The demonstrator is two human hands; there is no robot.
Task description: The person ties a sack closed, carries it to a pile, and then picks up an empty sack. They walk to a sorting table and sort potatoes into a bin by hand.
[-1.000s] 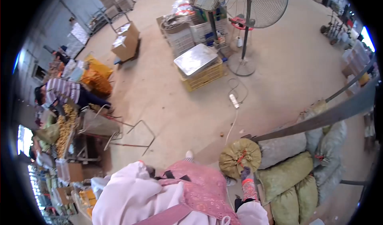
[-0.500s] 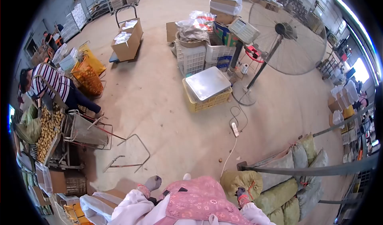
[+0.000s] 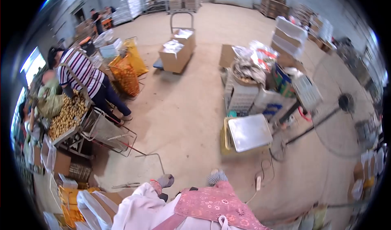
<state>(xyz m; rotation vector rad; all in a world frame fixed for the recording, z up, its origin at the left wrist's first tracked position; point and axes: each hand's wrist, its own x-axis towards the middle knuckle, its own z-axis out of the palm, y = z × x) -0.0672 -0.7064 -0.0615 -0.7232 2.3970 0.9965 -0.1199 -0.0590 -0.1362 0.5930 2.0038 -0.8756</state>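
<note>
My left hand (image 3: 165, 180), in a grey glove with a red patterned cuff, hangs in front of me at the bottom of the head view. Its fingers are curled into a loose fist, and nothing shows in it. My right hand is out of view. A pink flowered apron (image 3: 211, 203) covers my front. Just beyond it a striped piece, perhaps my foot or trouser leg (image 3: 217, 176), sticks out over the floor. The thin metal handle frame (image 3: 152, 155) of a cart lies nearest to my left hand, apart from it.
To the left, a person (image 3: 83, 73) leans over a bin of small round yellow-brown produce (image 3: 69, 111). A trolley with open cartons (image 3: 176, 58) stands ahead. At right are a metal tray (image 3: 249, 132) on a yellow crate, a large fan (image 3: 346, 103) and a power strip (image 3: 258, 183) with its cable.
The view has swung left, so things ahead sit further right. My right hand and most of the filled sacks have left the view. My left hand remains curled.
</note>
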